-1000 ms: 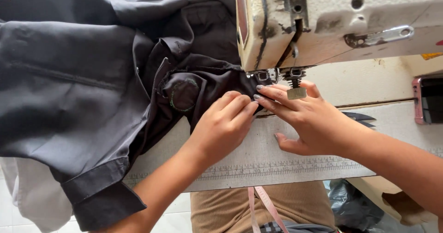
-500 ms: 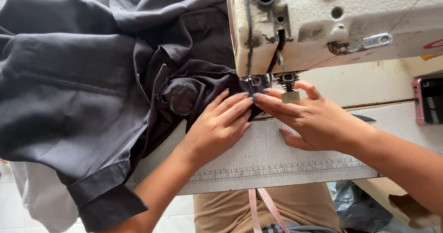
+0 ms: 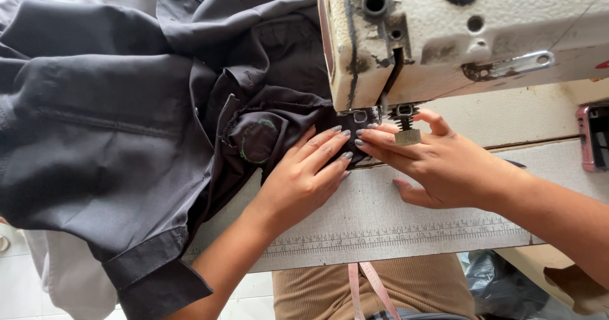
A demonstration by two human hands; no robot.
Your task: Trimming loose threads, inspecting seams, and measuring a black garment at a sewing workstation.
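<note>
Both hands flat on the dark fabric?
Yes: left hand and right hand press the fabric down beside the sewing machine.

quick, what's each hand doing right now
Left hand: open, fingers flat, pressing the dark grey garment onto the sewing machine bed.
Right hand: open, fingertips pinning the fabric edge by the presser foot; nothing gripped.

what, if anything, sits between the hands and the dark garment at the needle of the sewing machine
Nothing visible does. The left hand lies flat on the dark garment, and the right hand presses its fingertips on the fabric edge beside the presser foot of the sewing machine.
</note>
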